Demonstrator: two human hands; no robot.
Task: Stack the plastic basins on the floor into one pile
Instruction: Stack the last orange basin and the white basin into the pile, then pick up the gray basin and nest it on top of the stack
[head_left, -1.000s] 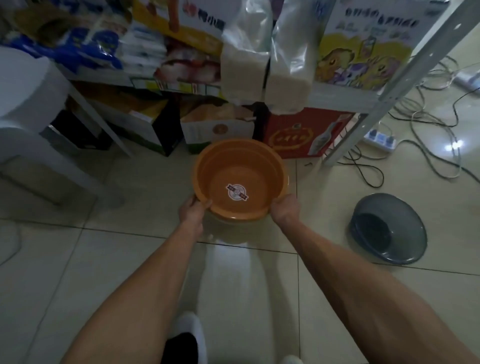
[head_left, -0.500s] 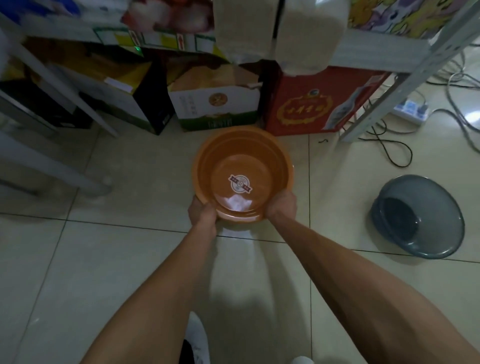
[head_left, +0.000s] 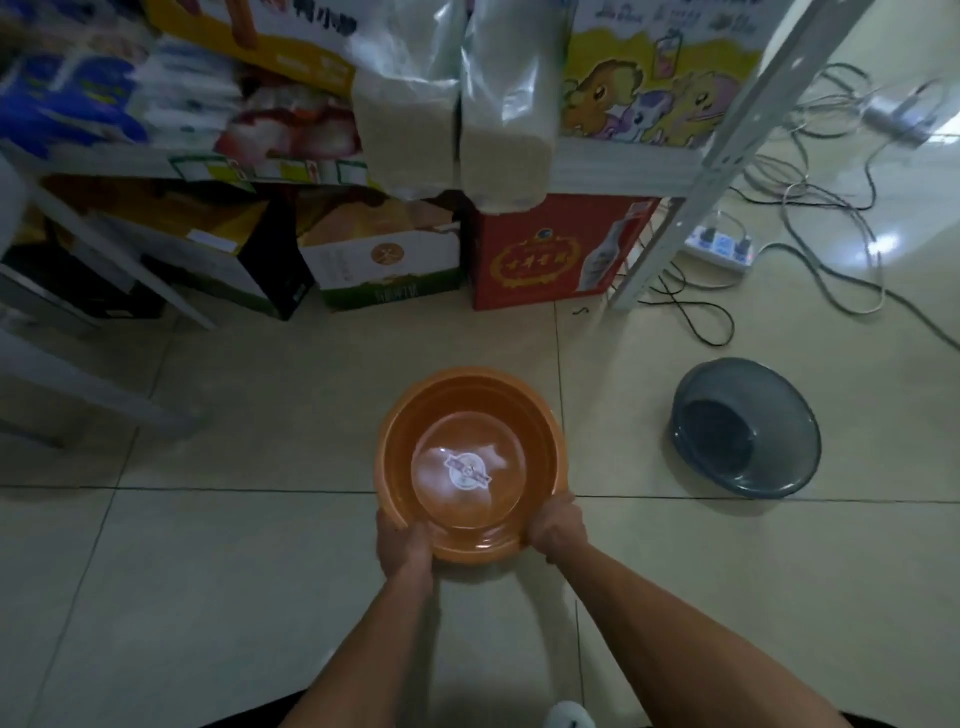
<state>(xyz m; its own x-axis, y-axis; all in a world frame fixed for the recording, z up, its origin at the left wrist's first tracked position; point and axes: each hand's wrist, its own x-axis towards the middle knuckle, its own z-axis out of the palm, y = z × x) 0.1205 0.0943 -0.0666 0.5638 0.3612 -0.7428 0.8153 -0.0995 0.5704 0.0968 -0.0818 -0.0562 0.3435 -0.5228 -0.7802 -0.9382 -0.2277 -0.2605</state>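
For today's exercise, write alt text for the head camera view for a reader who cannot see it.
Two bare hands, left hand and right hand, grip the near rim of an orange basin over a tiled floor. A grey basin sits apart to the right, tilted, before stocked shelves.

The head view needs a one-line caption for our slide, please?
Both hands, left hand and right hand, grip the orange basin; the grey basin sits apart.

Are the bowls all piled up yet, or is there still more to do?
Not yet. Nothing is stacked so far. The orange basin is in hand: the left hand and right hand both grip its near rim. The grey basin sits tilted on the floor to the right, apart from it. Those two must be nested together.
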